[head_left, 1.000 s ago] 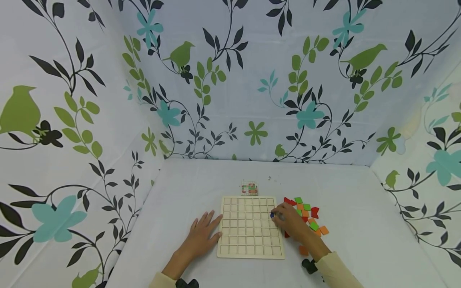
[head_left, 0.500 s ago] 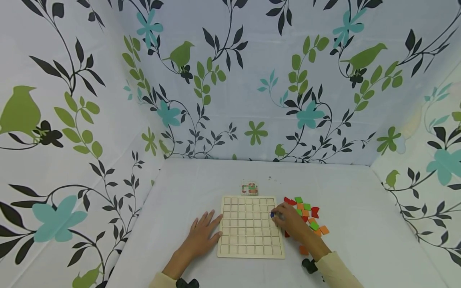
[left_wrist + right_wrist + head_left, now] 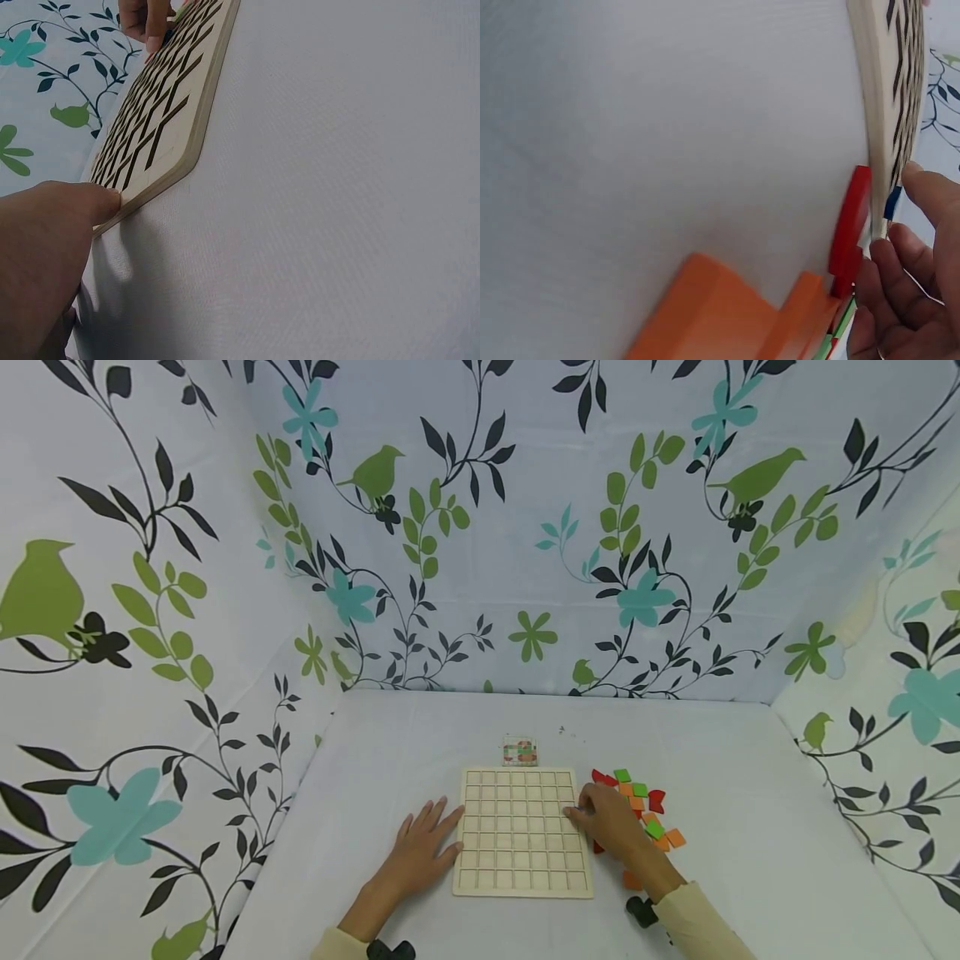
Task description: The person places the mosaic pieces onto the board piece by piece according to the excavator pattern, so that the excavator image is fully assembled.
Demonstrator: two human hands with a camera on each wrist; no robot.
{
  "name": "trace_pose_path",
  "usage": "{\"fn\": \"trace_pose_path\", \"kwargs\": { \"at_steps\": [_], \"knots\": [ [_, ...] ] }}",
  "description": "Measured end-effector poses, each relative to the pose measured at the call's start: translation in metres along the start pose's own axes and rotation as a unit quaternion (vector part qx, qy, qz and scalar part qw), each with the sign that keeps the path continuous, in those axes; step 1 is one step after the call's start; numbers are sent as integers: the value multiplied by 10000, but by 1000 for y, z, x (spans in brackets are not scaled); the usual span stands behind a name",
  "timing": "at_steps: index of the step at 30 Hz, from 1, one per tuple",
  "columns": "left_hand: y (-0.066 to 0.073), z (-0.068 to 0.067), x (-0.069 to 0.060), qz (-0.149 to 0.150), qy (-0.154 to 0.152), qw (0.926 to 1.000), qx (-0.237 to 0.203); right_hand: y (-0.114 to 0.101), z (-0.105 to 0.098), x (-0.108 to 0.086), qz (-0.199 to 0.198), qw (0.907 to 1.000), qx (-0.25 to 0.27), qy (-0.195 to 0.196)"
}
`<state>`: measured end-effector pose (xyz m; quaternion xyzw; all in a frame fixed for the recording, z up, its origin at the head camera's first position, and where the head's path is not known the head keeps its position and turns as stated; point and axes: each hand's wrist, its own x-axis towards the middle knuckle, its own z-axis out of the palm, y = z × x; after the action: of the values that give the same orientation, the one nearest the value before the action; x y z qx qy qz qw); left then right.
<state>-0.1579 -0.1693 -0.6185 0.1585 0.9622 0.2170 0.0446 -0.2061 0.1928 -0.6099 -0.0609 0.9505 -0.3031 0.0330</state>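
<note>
A pale wooden grid board (image 3: 520, 843) lies flat on the white table. My left hand (image 3: 422, 853) rests with spread fingers at its left side, and in the left wrist view the thumb of this hand (image 3: 46, 247) touches the board's edge (image 3: 193, 142). At the right edge of the board is my right hand (image 3: 611, 825). In the right wrist view a small blue piece (image 3: 892, 202) shows between the thumb and fingers of this hand (image 3: 919, 281), by the board (image 3: 879, 97); the head view hides it.
Red, green (image 3: 655, 830) and orange pieces (image 3: 676, 838) lie loosely right of the board, some partly under the right hand. A small patterned card (image 3: 519, 751) is just beyond the board's far edge. Patterned cloth (image 3: 532, 552) hangs behind and at both sides.
My right hand's fingers have shifted and tilted slightly at the board's right edge, and the blue piece no longer shows in the head view. My left hand has stayed still.
</note>
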Motion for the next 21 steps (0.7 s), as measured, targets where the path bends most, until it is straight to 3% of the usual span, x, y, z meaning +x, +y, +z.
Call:
{"fn": "trace_pose_path", "kwargs": {
  "at_steps": [8, 21],
  "knots": [
    [-2, 2, 1, -29, 7, 10000, 18, -3, -2, -1, 127, 9996, 160, -207],
    [0, 0, -1, -51, -79, 10000, -27, -10, 5, 3, 394, 9992, 87, -34]
  ]
}}
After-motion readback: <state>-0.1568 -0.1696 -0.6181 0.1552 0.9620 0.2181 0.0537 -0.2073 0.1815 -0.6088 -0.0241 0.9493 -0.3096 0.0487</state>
